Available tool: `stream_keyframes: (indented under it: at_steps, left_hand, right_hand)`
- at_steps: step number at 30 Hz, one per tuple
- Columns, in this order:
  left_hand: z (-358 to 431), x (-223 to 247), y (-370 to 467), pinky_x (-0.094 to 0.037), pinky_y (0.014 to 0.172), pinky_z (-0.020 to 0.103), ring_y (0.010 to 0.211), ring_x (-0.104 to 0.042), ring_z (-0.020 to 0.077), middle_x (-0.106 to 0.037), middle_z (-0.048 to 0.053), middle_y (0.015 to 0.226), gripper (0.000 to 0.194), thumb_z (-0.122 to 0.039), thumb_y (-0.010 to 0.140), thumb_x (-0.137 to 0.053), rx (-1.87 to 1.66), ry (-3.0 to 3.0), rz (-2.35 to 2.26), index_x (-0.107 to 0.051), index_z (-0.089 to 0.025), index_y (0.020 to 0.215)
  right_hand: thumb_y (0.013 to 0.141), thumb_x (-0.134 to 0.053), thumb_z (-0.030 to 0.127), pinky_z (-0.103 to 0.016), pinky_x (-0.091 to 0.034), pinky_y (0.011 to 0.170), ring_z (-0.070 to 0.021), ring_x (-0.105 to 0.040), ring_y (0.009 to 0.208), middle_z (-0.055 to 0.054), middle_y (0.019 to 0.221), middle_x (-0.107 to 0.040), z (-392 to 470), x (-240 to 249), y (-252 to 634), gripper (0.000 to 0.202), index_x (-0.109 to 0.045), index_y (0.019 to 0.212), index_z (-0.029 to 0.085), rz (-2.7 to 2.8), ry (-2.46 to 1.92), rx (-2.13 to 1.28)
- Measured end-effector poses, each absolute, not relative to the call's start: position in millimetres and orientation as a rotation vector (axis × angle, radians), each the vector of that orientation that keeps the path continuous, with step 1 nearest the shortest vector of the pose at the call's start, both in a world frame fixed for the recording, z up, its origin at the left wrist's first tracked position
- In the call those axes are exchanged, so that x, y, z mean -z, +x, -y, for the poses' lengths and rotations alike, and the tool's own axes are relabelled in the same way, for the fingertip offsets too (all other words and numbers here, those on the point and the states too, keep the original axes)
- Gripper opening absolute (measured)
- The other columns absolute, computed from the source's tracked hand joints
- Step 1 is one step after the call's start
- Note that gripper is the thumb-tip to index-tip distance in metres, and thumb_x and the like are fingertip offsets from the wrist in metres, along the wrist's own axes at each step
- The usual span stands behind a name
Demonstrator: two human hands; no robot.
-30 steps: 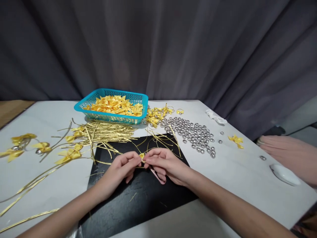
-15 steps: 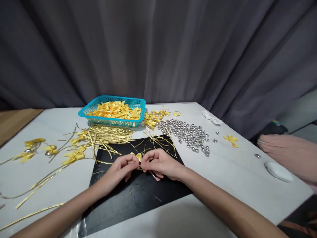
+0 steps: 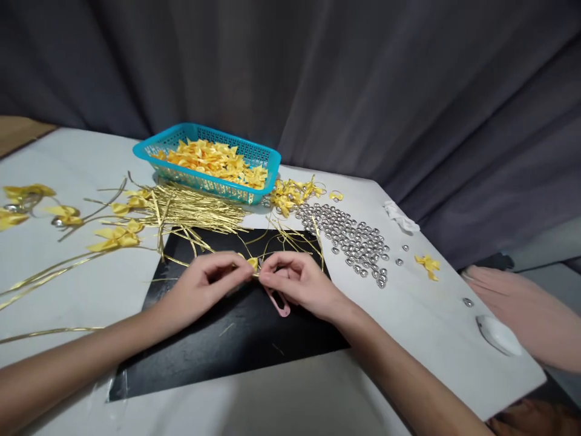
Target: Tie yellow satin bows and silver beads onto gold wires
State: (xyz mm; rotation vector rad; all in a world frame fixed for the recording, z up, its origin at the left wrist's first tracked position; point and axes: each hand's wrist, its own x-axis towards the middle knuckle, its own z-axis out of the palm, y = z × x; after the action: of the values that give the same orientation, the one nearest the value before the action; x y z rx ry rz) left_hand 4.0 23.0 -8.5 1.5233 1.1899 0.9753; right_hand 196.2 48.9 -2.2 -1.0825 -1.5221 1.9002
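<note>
Over a black mat, both my hands meet at a small yellow ribbon bow. The thumb and forefinger of my left hand are closed on the bow's left side. My right hand is pinched at its right side, on a thin gold cord that runs under the bow; fingertips partly hide it. From beneath my right hand sticks out a pink looped handle, like that of small snips; how it is held is hidden.
Behind the mat stands a blue basket of yellow bows, with cut gold cords before it. Silver heart-shaped beads spread to the right. Finished-looking bows on cords lie left. A white computer mouse sits near the right edge.
The view has tilted and shifted. My hands stay together at the bow, with the left fingers more arched. More of the pink handle shows below my right hand.
</note>
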Motion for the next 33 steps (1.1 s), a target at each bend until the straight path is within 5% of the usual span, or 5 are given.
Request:
stream_keyframes:
  at_steps: [7, 20, 24, 28, 33]
  left_hand:
    - [-38.3, 22.9, -15.0, -0.033, 0.051, 0.025, 0.052, -0.043, 0.0119, -0.061, 0.001, 0.076, 0.036, -0.049, 0.076, -0.065, -0.924, 1.899, -1.560, -0.075, -0.023, 0.097]
    - [-40.0, 32.0, -16.0, -0.033, 0.054, 0.024, 0.057, -0.052, 0.0120, -0.062, 0.001, 0.087, 0.023, -0.041, 0.085, -0.055, -0.694, 2.068, -1.506, -0.068, -0.023, 0.086]
    - [-42.1, 32.1, -16.7, -0.036, 0.054, 0.022, 0.056, -0.049, 0.0103, -0.061, 0.001, 0.086, 0.020, -0.039, 0.085, -0.057, -0.799, 1.985, -1.311, -0.069, -0.022, 0.084]
    - [-44.0, 26.3, -14.6, -0.035, 0.048, 0.020, 0.054, -0.047, 0.0103, -0.058, 0.000, 0.070, 0.018, -0.036, 0.078, -0.065, -0.926, 1.774, -1.164, -0.072, -0.020, 0.076]
    - [-43.5, 21.1, -13.3, -0.030, 0.042, 0.018, 0.046, -0.043, 0.0093, -0.053, -0.002, 0.049, 0.021, -0.038, 0.074, -0.066, -0.867, 1.525, -1.140, -0.071, -0.017, 0.072]
  right_hand:
    - [0.071, -0.077, 0.037, -0.017, -0.026, 0.041, -0.0023, -0.035, 0.047, 0.005, 0.063, -0.050, -61.3, -8.2, 209.6, 0.026, -0.061, 0.073, 0.017, 1.477, -1.105, -1.579]
    - [0.077, -0.070, 0.040, -0.020, -0.023, 0.042, -0.0035, -0.030, 0.045, 0.005, 0.063, -0.048, -59.6, -0.7, 204.8, 0.025, -0.059, 0.076, 0.018, 1.550, -1.216, -1.398]
    - [0.078, -0.069, 0.039, -0.018, -0.028, 0.041, -0.0017, -0.037, 0.048, -0.004, 0.103, -0.064, -57.3, -1.8, 202.8, 0.025, -0.057, 0.076, 0.017, 1.595, -1.179, -1.424]
    - [0.083, -0.064, 0.042, -0.016, -0.033, 0.038, 0.0016, -0.042, 0.045, -0.009, 0.131, -0.056, -53.4, 0.8, 199.3, 0.027, -0.052, 0.080, 0.018, 1.608, -1.112, -1.692]
    - [0.084, -0.063, 0.043, -0.015, -0.038, 0.037, -0.0028, -0.042, 0.036, 0.005, 0.063, -0.058, -48.2, 8.7, 195.8, 0.027, -0.051, 0.083, 0.019, 1.606, -1.094, -1.904]
